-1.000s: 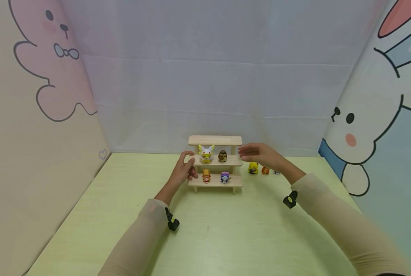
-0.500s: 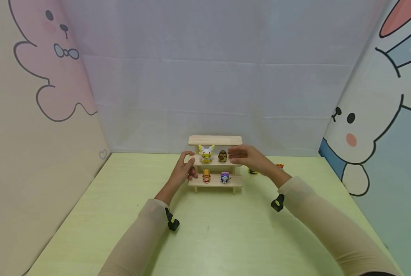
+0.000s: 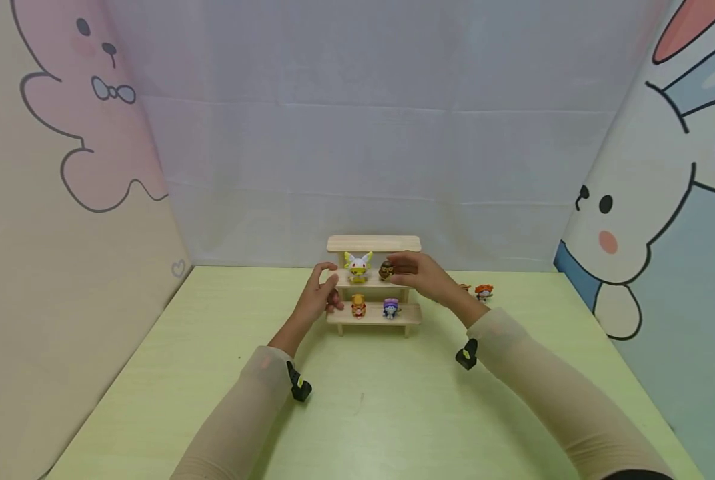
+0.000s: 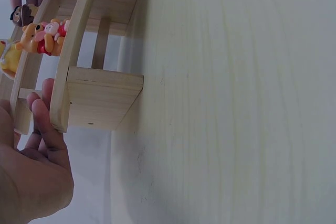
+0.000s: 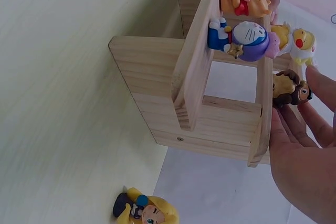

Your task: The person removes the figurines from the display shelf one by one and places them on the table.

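A three-tier wooden display shelf (image 3: pixel 374 244) stands against the back wall. My left hand (image 3: pixel 317 295) grips its left end, fingers (image 4: pixel 44 116) curled at the lower board's edge. My right hand (image 3: pixel 423 275) reaches in from the right with fairly straight fingers. These fingers (image 5: pixel 320 124) touch a brown owl figurine (image 5: pixel 286 88) on the middle tier and partly cover it in the head view. Left of the owl is a yellow figurine in a white hood (image 3: pixel 357 268). On the bottom tier stand an orange bear figurine (image 3: pixel 358 306) and a blue-and-white cat figurine in purple (image 3: pixel 391 308).
Right of the shelf an orange-topped figurine (image 3: pixel 483 292) stands on the pale table (image 3: pixel 357 413). A yellow-haired figurine (image 5: pixel 152 211) shows in the right wrist view. A white sheet (image 3: pixel 357 147) hangs behind, with printed side panels (image 3: pixel 621 240) at both sides.
My right hand has moved left from beside the shelf onto the owl figurine's right side. The left hand stays at the shelf's left end. The figurines keep their places.
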### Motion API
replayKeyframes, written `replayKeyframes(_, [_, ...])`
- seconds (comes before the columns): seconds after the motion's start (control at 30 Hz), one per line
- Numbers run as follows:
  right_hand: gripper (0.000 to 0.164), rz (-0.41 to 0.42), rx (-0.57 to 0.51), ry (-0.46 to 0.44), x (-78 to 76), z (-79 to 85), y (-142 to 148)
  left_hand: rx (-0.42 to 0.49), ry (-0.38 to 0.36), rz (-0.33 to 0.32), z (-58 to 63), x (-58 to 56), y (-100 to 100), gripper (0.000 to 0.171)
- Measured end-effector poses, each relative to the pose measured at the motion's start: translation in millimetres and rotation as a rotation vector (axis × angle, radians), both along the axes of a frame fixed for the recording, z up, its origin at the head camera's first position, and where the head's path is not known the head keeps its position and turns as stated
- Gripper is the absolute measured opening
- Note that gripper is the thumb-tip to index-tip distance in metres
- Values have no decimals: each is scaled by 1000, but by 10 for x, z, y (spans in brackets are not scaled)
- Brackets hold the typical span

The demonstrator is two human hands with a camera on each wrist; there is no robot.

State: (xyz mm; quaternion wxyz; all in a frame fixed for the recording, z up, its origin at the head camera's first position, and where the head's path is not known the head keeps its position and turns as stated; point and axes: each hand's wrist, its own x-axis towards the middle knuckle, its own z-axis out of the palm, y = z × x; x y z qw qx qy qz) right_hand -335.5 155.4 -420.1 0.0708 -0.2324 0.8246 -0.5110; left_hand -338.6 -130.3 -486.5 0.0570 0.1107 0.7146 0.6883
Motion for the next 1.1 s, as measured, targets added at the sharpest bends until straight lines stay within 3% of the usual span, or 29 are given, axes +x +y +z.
replayKeyframes(0.2, [53, -28, 23, 55, -17, -24, -65, -10, 38, 12, -22, 1, 1, 37])
replayKeyframes(0.7, [46, -106, 113, 181, 15, -30, -145, -8, 36, 18, -4, 3, 13, 35])
replayKeyframes(1.1, [42, -114, 121, 152, 43, -7, -119, -9, 21, 6, 21, 13, 10, 40])
